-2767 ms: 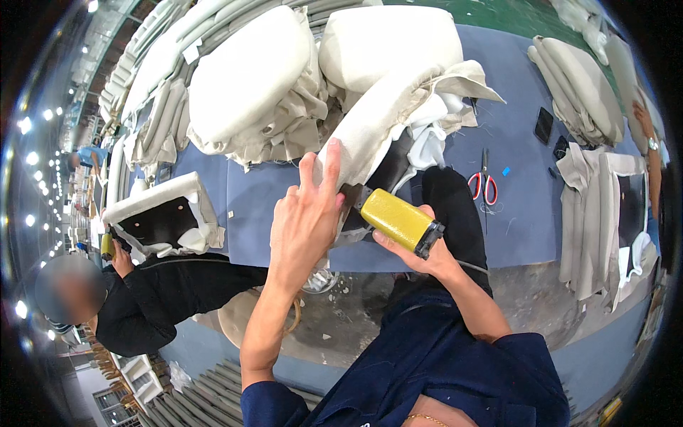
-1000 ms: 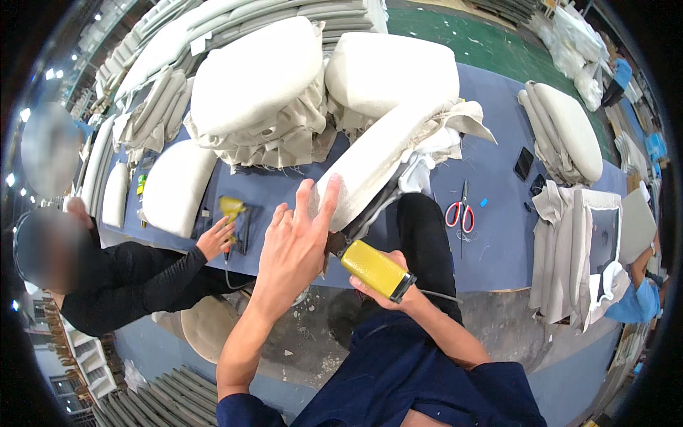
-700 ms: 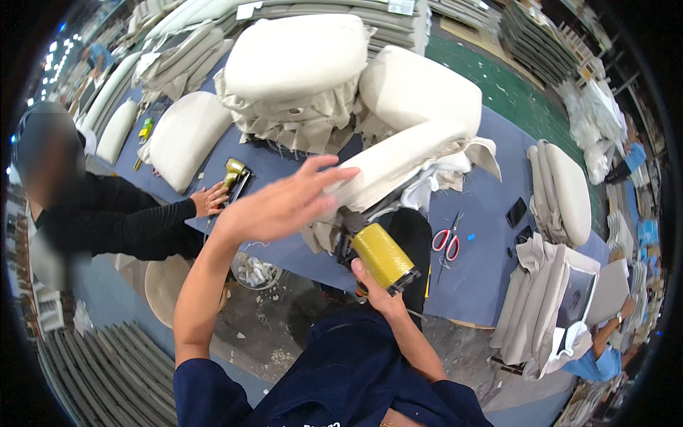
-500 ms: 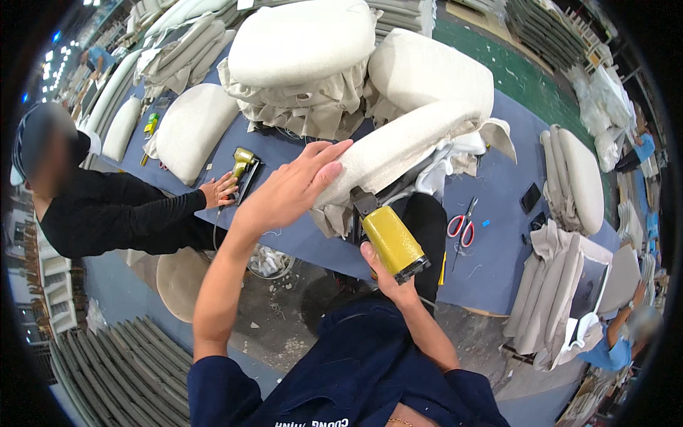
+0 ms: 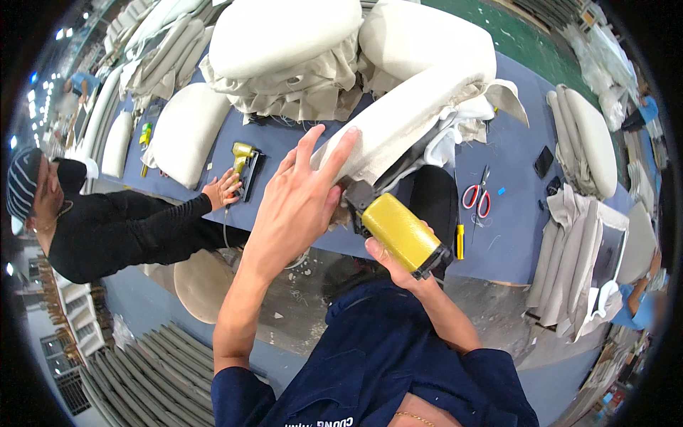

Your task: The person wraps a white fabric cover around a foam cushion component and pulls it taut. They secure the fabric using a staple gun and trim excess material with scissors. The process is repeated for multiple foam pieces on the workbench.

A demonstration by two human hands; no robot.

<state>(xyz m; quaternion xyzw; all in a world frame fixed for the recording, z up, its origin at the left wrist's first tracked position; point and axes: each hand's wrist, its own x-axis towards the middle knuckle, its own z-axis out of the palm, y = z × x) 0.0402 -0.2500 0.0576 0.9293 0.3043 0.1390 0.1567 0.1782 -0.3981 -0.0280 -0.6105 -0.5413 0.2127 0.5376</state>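
A long off-white upholstered cushion [image 5: 420, 96] is tilted on its edge, its fabric underside facing me. My left hand [image 5: 295, 206] grips its near end, index and middle fingers spread over the cover and the thumb by the fabric edge. My right hand [image 5: 388, 257] is closed round the handle of a yellow staple gun [image 5: 402, 231]. The gun's black nose is at the cushion's lower edge, close to my left thumb; whether it touches is hidden. Loose white lining [image 5: 442, 146] hangs under the cushion. My black-clad knee [image 5: 437, 199] is beside it.
On the blue table lie red-handled scissors [image 5: 478, 201], a yellow cutter [image 5: 460, 242] and a dark phone [image 5: 543, 162]. Stacked cushions [image 5: 284, 39] stand behind, folded covers [image 5: 569, 249] at right. On the left a co-worker's hand [image 5: 224, 188] rests by another staple gun [image 5: 243, 160].
My left hand has come nearer the staple gun, its fingers now spread rather than laid together along the cushion. The gun has shifted slightly in view. My view has shifted a little.
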